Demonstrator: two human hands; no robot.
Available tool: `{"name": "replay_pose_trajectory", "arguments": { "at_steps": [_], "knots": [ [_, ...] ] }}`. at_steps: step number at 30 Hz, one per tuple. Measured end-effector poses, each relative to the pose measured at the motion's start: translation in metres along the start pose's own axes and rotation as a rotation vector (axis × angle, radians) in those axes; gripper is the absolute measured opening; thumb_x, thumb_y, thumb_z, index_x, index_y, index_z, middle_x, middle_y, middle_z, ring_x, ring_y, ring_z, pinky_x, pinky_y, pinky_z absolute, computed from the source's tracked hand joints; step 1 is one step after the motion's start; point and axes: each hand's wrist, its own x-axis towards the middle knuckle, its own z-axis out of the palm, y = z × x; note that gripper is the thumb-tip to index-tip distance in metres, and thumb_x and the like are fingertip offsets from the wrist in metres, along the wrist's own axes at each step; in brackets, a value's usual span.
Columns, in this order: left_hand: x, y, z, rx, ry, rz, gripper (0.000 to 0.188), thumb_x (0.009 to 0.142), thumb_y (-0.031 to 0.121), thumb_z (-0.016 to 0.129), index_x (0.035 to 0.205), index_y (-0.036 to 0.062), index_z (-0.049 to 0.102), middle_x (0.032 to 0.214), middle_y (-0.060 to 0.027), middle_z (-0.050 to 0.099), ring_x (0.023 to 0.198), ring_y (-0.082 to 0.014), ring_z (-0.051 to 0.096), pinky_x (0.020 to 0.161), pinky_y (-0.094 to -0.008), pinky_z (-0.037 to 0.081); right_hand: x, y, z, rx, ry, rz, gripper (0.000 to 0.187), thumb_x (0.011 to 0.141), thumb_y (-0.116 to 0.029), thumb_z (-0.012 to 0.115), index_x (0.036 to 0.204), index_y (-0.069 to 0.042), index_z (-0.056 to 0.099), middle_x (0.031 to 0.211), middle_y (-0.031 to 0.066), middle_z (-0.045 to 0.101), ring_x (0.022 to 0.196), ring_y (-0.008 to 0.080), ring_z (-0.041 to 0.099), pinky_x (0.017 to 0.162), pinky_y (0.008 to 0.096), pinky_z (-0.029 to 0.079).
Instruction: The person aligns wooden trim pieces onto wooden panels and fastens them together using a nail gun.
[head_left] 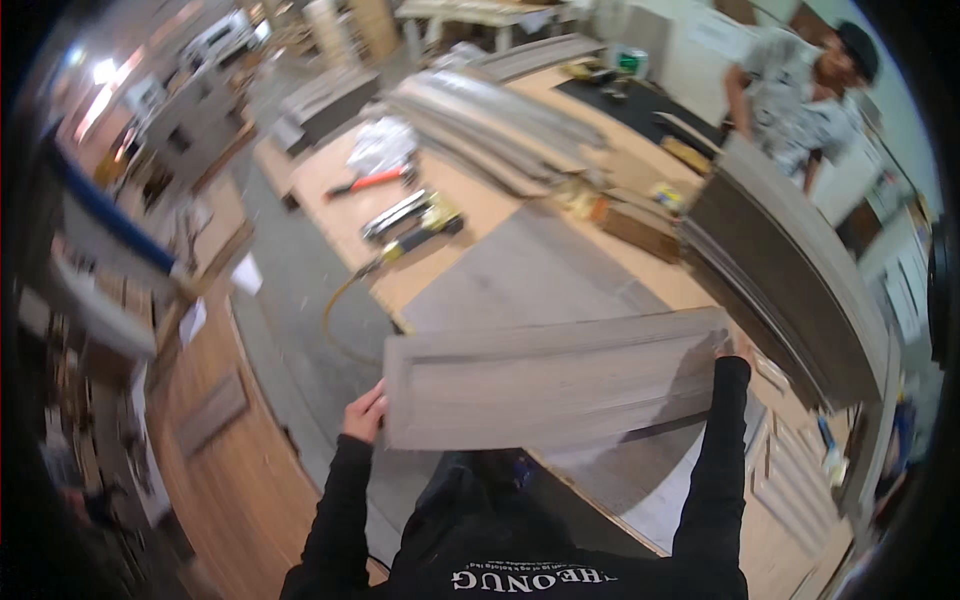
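A long grey-brown cabinet door panel [550,383] with a raised frame round its edge is held up lengthwise in front of my body. My left hand [365,412] grips its left end, fingers closed on the edge. At the other end, my right hand [737,342] is closed on the right edge, partly hidden by the panel and my sleeve. Beneath the panel lies a large flat grey sheet [530,270] on the workbench.
On the workbench [345,225] lie a yellow-black air nailer [425,237] with a hose, a red-handled hammer [368,181], a plastic bag [383,145] and stacked mouldings [490,120]. Large grey panels [790,270] stand at right; beyond them is another person [800,100]. A wooden table [235,450] stands left.
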Motion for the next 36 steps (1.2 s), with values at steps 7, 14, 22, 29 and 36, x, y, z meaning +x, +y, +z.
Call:
{"name": "replay_pose_trajectory", "arguments": {
  "at_steps": [7, 14, 22, 29, 36],
  "knots": [
    [0.023, -0.017, 0.036, -0.343, 0.143, 0.113, 0.028, 0.078, 0.012, 0.061, 0.103, -0.0001, 0.057, 0.071, 0.0008, 0.056, 0.062, -0.0040, 0.048, 0.055, -0.0198, 0.040, -0.215, -0.293, -0.048, 0.705, -0.369, -0.941, 0.040, 0.061, -0.019, 0.071, 0.095, -0.004, 0.058, 0.096, 0.0120, 0.059, 0.092, 0.0273, 0.056, 0.080, 0.0361, 0.044],
    [-0.025, -0.037, 0.021, -0.738, -0.142, 0.024, 0.041, 0.082, 0.011, 0.058, 0.119, -0.0010, 0.045, 0.090, -0.0053, 0.059, 0.076, -0.0093, 0.055, 0.067, -0.0231, 0.046, -0.353, -0.341, -0.047, 0.600, -0.581, -1.328, 0.045, 0.057, -0.024, 0.074, 0.097, -0.010, 0.059, 0.097, 0.0105, 0.057, 0.085, 0.0284, 0.055, 0.073, 0.0376, 0.045],
    [-0.047, -0.041, 0.050, -0.882, 0.098, 0.047, 0.028, 0.081, -0.002, 0.054, 0.109, -0.0026, 0.056, 0.091, -0.0099, 0.063, 0.078, -0.0106, 0.060, 0.071, -0.0214, 0.047, -0.359, -0.348, -0.039, 0.571, -0.577, -1.229, 0.041, 0.056, -0.010, 0.072, 0.095, -0.010, 0.061, 0.095, 0.0100, 0.057, 0.084, 0.0280, 0.055, 0.072, 0.0346, 0.046],
    [-0.014, -0.048, 0.038, -0.992, -0.082, 0.049, 0.034, 0.081, 0.001, 0.056, 0.115, -0.0037, 0.051, 0.089, -0.0092, 0.062, 0.078, -0.0125, 0.060, 0.071, -0.0223, 0.047, -0.352, -0.365, -0.027, 0.569, -0.483, -1.196, 0.040, 0.054, -0.010, 0.073, 0.093, -0.009, 0.062, 0.093, 0.0099, 0.057, 0.083, 0.0266, 0.056, 0.071, 0.0341, 0.046],
    [-0.005, -0.056, 0.040, -1.160, -0.167, 0.014, 0.036, 0.080, 0.003, 0.059, 0.114, -0.0050, 0.050, 0.090, -0.0115, 0.062, 0.078, -0.0152, 0.061, 0.071, -0.0244, 0.049, -0.355, -0.369, -0.026, 0.562, -0.455, -1.188, 0.044, 0.054, -0.012, 0.075, 0.096, -0.011, 0.063, 0.095, 0.0118, 0.054, 0.079, 0.0243, 0.056, 0.069, 0.0314, 0.048]
  ]
}}
